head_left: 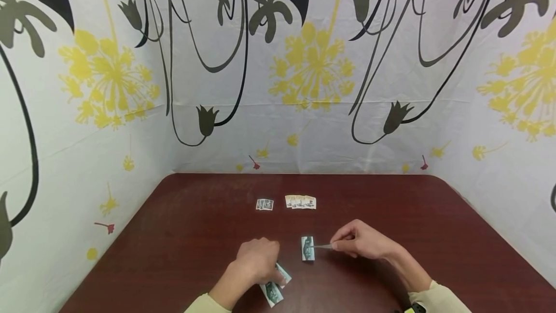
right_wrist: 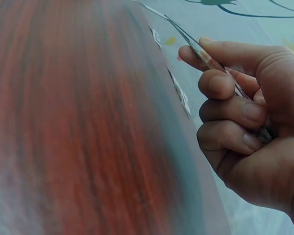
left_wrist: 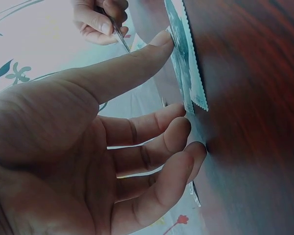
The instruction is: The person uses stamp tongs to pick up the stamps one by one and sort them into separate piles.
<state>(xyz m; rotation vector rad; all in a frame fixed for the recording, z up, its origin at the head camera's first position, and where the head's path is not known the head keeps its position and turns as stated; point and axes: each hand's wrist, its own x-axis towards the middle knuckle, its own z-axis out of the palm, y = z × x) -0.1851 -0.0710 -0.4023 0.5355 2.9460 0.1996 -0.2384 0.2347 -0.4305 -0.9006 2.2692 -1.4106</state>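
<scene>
Tweezers (head_left: 323, 246) are pinched between the thumb and fingers of my right hand (head_left: 362, 241), their tips at a green-and-white postage stamp (head_left: 307, 249) close over the table. In the right wrist view the tweezers (right_wrist: 191, 41) slant up to the thin edge of that stamp (right_wrist: 149, 8). My left hand (head_left: 258, 259) is low over more green stamps (head_left: 272, 295), which lie overlapping on the table. Its thumb touches the face of one stamp (left_wrist: 182, 54) with a toothed edge, while its other fingers bend loosely near the tabletop.
Farther back on the dark red wooden table (head_left: 195, 240) lie a fanned row of yellowish stamps (head_left: 300, 202) and a smaller group of black-and-white stamps (head_left: 265, 205). Patterned white cloth (head_left: 260, 134) hangs behind the table and along its sides.
</scene>
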